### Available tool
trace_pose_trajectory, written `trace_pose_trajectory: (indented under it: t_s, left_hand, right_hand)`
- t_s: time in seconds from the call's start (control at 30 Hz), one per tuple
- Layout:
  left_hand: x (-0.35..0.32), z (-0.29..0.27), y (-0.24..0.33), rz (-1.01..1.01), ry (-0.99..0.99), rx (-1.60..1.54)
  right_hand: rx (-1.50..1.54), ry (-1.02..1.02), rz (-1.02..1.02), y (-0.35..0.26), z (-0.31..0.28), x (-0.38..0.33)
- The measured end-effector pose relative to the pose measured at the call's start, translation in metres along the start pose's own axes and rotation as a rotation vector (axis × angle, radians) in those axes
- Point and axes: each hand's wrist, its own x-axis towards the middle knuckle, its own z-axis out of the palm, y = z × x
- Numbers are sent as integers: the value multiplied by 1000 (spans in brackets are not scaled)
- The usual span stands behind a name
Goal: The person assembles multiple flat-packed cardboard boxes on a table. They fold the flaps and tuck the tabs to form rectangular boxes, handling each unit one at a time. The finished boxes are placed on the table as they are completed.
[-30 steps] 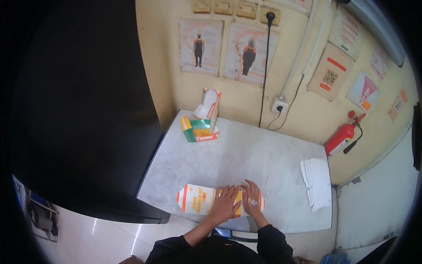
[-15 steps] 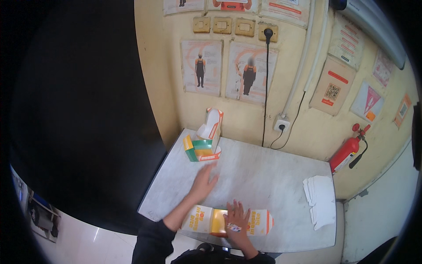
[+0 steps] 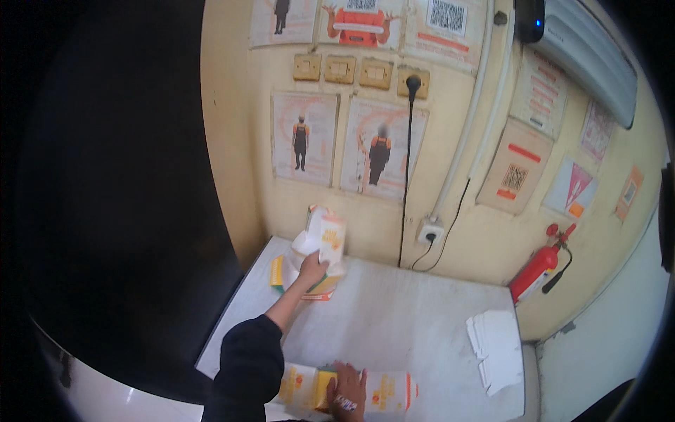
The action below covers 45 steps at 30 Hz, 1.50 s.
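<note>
At the far left of the table, my left hand (image 3: 313, 269) is closed on a white, yellow and orange food carton (image 3: 332, 238), held upright by its lower end. Around and under that hand lie other opened cartons (image 3: 276, 273) with green, yellow and orange sides, partly covered by the hand and slightly blurred. Near the front edge my right hand (image 3: 348, 389) rests with its fingers spread. It presses on an unfolded carton (image 3: 387, 392) that lies lengthwise, with white printed panels and a yellow middle. The hand hides part of that middle.
A stack of white flat sheets (image 3: 496, 352) lies at the table's (image 3: 401, 316) right end. Behind stands a cream wall with posters (image 3: 304, 137), switches and a plugged-in black cable (image 3: 406, 183). A red fire extinguisher (image 3: 534, 274) hangs at the right. A large black surface (image 3: 126, 197) fills the left.
My left hand has reached farther to the back left and taken hold of a carton among the opened ones. The right hand stays on the unfolded carton. The view has tilted upward.
</note>
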Motion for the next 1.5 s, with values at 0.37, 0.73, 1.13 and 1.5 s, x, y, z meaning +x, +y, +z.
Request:
trace_pose_trajectory:
  t_s: [0.37,0.73,1.13,1.5]
  left_hand:
    - [-359,-3,8,-556,156,-1154]
    - [-376,43,2,-301,188,-557]
    - [-312,-62,30,243,-130,861]
    - [-278,-26,-54,-3,-228,447]
  right_hand:
    - [1024,346,-191,3,-12,-10]
    - [268,-158,139,16,-44,17]
    - [-195,72,-92,-23,-6,10]
    - [-195,110,-124,-26,-8,9]
